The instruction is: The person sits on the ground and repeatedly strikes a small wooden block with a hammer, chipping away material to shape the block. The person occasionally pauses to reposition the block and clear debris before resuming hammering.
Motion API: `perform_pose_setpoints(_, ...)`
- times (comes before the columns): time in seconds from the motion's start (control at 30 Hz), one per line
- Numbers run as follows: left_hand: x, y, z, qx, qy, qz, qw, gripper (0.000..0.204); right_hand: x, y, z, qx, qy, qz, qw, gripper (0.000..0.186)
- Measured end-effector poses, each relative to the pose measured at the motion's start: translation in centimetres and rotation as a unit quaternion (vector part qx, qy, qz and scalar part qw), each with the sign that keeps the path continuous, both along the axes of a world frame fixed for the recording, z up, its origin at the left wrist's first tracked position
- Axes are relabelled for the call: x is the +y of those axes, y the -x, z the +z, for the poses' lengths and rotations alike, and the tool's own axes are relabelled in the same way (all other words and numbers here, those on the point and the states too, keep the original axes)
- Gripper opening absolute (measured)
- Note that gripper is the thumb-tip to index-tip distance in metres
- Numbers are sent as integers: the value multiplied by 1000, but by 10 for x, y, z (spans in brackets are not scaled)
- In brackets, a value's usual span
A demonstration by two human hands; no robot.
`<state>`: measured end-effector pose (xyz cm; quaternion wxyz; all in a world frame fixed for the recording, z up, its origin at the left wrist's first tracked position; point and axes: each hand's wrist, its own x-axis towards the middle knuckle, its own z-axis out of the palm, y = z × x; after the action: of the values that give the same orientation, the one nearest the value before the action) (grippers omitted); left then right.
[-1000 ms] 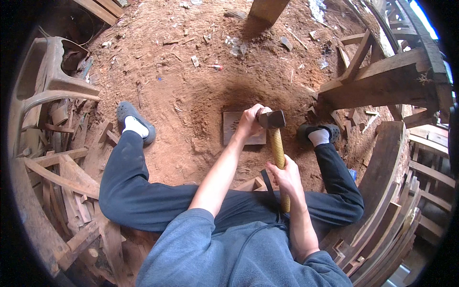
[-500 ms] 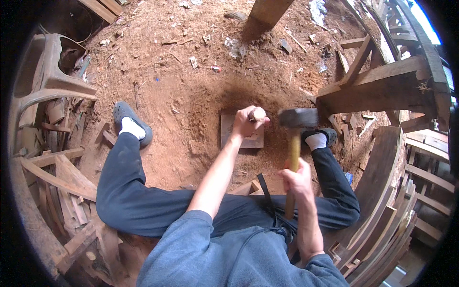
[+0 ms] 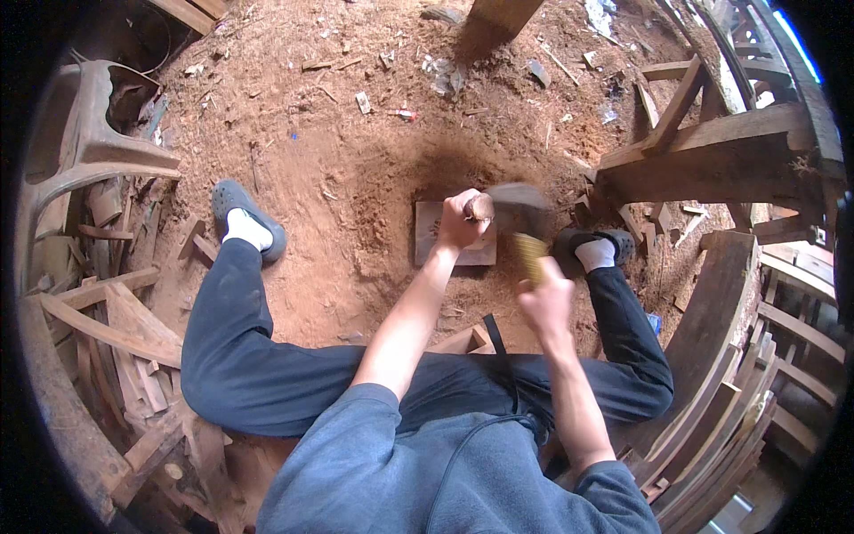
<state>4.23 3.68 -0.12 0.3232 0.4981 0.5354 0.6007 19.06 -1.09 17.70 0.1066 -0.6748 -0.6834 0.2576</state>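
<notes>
My left hand point(image 3: 463, 227) is wrapped round an upright chisel-like tool point(image 3: 480, 208), whose round wooden handle end faces up; its lower part is hidden. Beneath that hand lies a square pale wooden board point(image 3: 429, 245) on the ground, with small marks or chips on it. In my closed right hand point(image 3: 546, 298) is a hammer point(image 3: 531, 258) with a yellowish handle. Its dark head, smeared by motion, is close to the right of the tool's top end; whether they touch I cannot tell.
Sawdust-covered ground point(image 3: 329, 187) with scraps spreads ahead. A brown plastic chair point(image 3: 107, 165) and wood offcuts point(image 3: 133, 338) stand at the left. Heavy timber beams point(image 3: 703, 169) and stacked planks point(image 3: 712, 356) line the right. A wooden post point(image 3: 498, 22) rises at the far side.
The hammer has swung left and tilted, its head coming near the top of the held tool. My right hand has moved slightly up. My left hand keeps its grip over the board.
</notes>
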Motion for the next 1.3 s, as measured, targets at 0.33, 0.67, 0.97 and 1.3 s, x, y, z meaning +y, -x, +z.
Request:
perform_pose_setpoints(0.33, -13, -10, -4, 12, 19, -3, 1000, 12, 16, -43, 114, 299, -106, -129, 940, 18)
perform_pose_setpoints(0.67, -10, -8, -8, 62, -25, -40, 997, 13, -7, -5, -9, 21, 0, 27, 999, 17)
perform_pose_setpoints(0.97, -18, -13, -7, 11, 27, -29, 999, 11, 24, -79, 168, 503, -190, 41, 842, 20)
perform_pose_setpoints(1.3, -15, -9, -15, 85, -29, -49, 995, 11, -16, -22, -27, -23, 47, -41, 998, 23)
